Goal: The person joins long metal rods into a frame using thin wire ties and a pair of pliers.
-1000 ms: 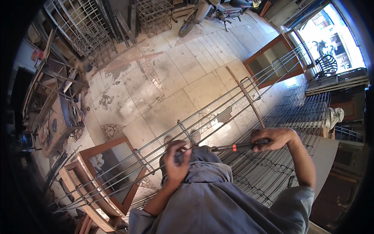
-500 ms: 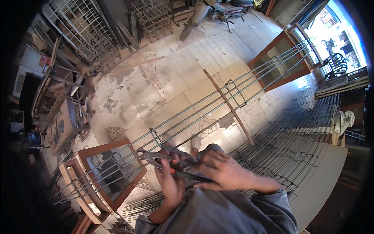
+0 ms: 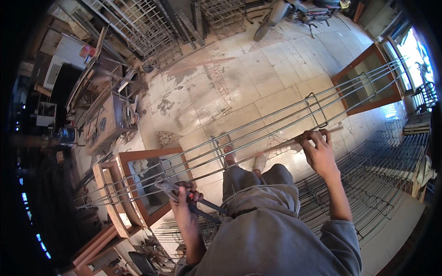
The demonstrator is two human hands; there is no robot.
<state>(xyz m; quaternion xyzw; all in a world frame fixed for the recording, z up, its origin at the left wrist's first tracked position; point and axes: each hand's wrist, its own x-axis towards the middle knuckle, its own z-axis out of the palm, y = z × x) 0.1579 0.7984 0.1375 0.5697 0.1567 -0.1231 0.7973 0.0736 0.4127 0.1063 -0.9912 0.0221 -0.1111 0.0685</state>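
My left hand (image 3: 185,202) is wrapped round a pair of long-handled pincers (image 3: 166,186), their jaws pointing up and away and their dark handles slanting toward my waist. My right hand (image 3: 317,152), with bent fingers, grips a thin brown bar (image 3: 271,148) that lies almost along the rods. In front of me stretches a long rebar cage (image 3: 262,125) of several steel rods with rectangular stirrups. One stirrup (image 3: 316,110) stands just beyond my right hand; another stirrup (image 3: 218,149) is nearer the left. The ends of the cage rest over two wooden-framed glass pieces.
The left wooden frame (image 3: 188,171) and the right wooden frame (image 3: 340,83) stand under the cage. More wire cages (image 3: 363,193) are stacked at my right. A cluttered wooden bench (image 3: 105,120) stands at left; a motorcycle (image 3: 294,11) and metal grids (image 3: 138,27) are at the back.
My right hand has left the pincers, reached out to the right and taken hold of the brown bar, which has turned from crosswise to nearly along the rods. The left hand keeps the pincers.
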